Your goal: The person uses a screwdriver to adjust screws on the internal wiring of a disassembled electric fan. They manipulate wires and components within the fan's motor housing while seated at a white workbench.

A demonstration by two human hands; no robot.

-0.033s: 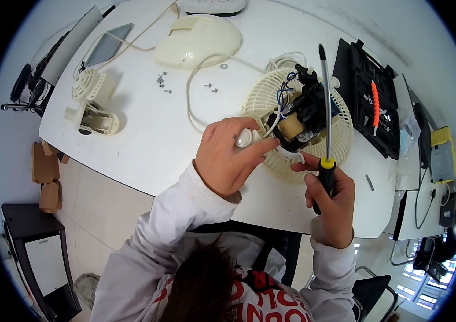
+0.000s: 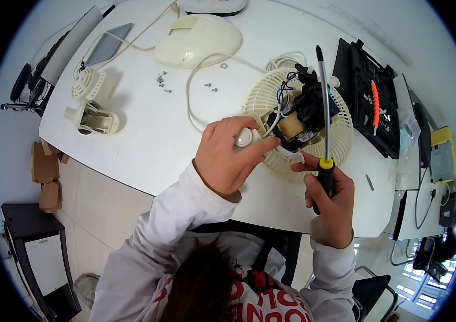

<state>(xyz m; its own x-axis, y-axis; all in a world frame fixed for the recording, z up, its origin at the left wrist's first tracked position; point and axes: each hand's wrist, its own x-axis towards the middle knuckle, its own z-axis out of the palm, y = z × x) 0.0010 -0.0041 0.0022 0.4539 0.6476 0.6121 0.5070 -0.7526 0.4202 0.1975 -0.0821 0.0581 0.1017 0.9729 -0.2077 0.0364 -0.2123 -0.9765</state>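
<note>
My left hand [image 2: 228,155] is closed around a white rounded plastic piece [image 2: 246,138] at the near left side of an opened fan motor [image 2: 293,127]. Its index finger reaches to the motor's black housing. The motor, with blue wires and a black gear case [image 2: 312,99], rests on a cream fan grille [image 2: 257,94]. My right hand [image 2: 335,201] grips a screwdriver [image 2: 325,129] by its black and yellow handle, shaft pointing away from me and clear of the motor. The right fingertips touch a white curved piece [image 2: 291,155] at the motor's near edge.
Loose screws [image 2: 160,79] and a washer [image 2: 224,66] lie mid-table. Behind them sits a cream fan base [image 2: 198,42]; a cream motor cover [image 2: 91,84] and bracket [image 2: 96,121] stand left. A black tool case [image 2: 383,129] lies open at right. A white cord [image 2: 189,91] loops across the table.
The screwdriver's tip has tilted very slightly to the left. Both hands otherwise keep their places.
</note>
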